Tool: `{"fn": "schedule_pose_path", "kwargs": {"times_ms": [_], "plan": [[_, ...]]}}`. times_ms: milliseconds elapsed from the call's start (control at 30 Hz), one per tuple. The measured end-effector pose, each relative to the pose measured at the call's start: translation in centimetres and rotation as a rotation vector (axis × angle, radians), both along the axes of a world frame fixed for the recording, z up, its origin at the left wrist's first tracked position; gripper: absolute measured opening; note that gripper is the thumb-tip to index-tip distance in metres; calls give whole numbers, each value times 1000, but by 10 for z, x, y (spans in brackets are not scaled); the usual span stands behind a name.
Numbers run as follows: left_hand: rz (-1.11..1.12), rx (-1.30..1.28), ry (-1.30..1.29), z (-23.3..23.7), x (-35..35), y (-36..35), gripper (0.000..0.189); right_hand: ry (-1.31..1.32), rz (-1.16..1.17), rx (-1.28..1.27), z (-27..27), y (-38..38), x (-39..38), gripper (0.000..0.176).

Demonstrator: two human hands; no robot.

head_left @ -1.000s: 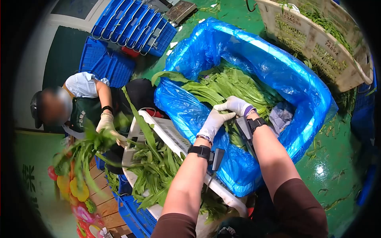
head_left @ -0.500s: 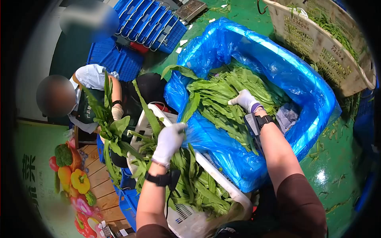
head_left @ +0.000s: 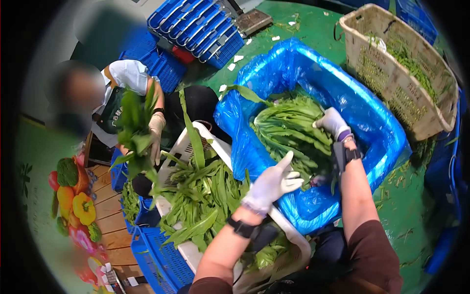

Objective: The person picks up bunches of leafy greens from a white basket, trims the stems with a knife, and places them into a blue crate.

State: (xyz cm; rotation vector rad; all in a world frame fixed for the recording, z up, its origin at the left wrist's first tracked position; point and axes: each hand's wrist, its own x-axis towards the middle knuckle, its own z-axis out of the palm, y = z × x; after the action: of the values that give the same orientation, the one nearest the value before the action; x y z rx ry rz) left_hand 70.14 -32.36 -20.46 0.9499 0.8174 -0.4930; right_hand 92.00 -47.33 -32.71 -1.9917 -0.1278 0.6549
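Note:
My right hand (head_left: 335, 124), in a white glove, grips the end of a bunch of long leafy greens (head_left: 289, 130) inside a bin lined with a blue plastic bag (head_left: 364, 95). The bunch is tilted, with its leaves fanned towards the left of the bin. My left hand (head_left: 274, 185), also gloved, hangs over the bin's near edge with thumb and fingers spread and nothing in it. Below it, a white plastic crate (head_left: 290, 229) holds more loose leafy greens (head_left: 208, 198), partly covered by my left forearm.
At the left a co-worker's gloved hand (head_left: 156, 130) is by a blurred bunch of greens (head_left: 134, 122). Blue baskets (head_left: 196, 24) are stacked at the back. A beige crate (head_left: 391, 73) with greens stands at the right; a blue basket (head_left: 159, 257) lies near me on the left.
My left hand has moved right from above the white crate to the bin's edge, and its fingers have spread. My right hand now grips the bunch, which has shifted. The view has shifted slightly.

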Motion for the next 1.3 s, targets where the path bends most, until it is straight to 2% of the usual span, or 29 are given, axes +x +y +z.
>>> {"fn": "schedule_pose_path", "kwargs": {"times_ms": [67,100,133,200,267,300,400,433,500,600,667,700,733,767,800,833,867,900,933,967,1000,1067,1100,1133,1200,1233,1267,1300], "plan": [[367,-144,378,-23,43,-20,82,-364,100,-156,21,18,-11,34],[386,-260,131,-55,55,-14,81,-454,186,-228,52,31,-23,35],[399,-373,-119,-79,61,-10,80,-509,222,-299,90,44,-42,27],[384,-439,-208,-52,59,-24,78,-927,334,-290,127,59,-67,14],[348,-537,-362,-24,50,-40,75,-1081,480,-407,177,57,-79,10],[340,-583,-440,-11,47,-51,73,-1188,594,-387,202,48,-79,15],[349,-715,-685,28,9,-77,68,-1532,717,-415,292,17,-116,12],[354,-750,-767,43,-1,-86,66,-1540,777,-499,326,7,-136,19],[353,-809,-944,78,-22,-94,62,-1721,733,-327,364,-10,-161,26],[254,-737,-1088,129,-65,-91,48,-1581,797,-197,428,-29,-199,42],[310,-407,-1066,147,-109,-93,39,-880,647,153,440,-39,-208,45],[215,-175,-973,164,-135,-91,42,-738,597,298,443,-40,-208,35],[116,51,-871,178,-161,-86,46,-568,540,174,448,-43,-207,30],[17,93,-842,166,-179,-77,49,-368,511,329,425,-44,-196,21],[6,-30,-707,179,-191,-72,50,-280,426,280,405,-43,-196,18],[-36,2,-645,177,-201,-72,50,-260,466,189,355,-43,-162,17],[-77,33,-581,168,-210,-71,51,-166,563,142,337,-40,-170,19],[-150,78,-590,154,-224,-72,52,-95,534,369,293,-35,-173,19],[-210,88,-527,151,-236,-77,48,94,488,330,223,-43,-131,23],[-235,17,-531,137,-252,-76,45,250,486,509,184,-53,-129,25],[-262,-50,-536,124,-268,-68,42,292,412,619,110,-65,-100,30],[-163,153,-446,126,-306,-32,36,-239,855,46,95,-58,-103,35],[-68,396,-389,115,-313,-16,43,-354,800,-261,142,-57,-129,37],[29,636,-327,94,-317,-4,52,-284,774,-190,130,-57,-122,34],[209,1242,-393,59,-315,9,83,-420,764,-370,132,-54,-121,32],[117,1404,-416,56,-308,14,104,-252,679,-227,148,-57,-136,31],[117,1402,-422,46,-299,18,104,-164,687,-147,131,-58,-123,31],[141,1181,-543,31,-289,22,104,-208,686,-158,131,-58,-123,31]]}}
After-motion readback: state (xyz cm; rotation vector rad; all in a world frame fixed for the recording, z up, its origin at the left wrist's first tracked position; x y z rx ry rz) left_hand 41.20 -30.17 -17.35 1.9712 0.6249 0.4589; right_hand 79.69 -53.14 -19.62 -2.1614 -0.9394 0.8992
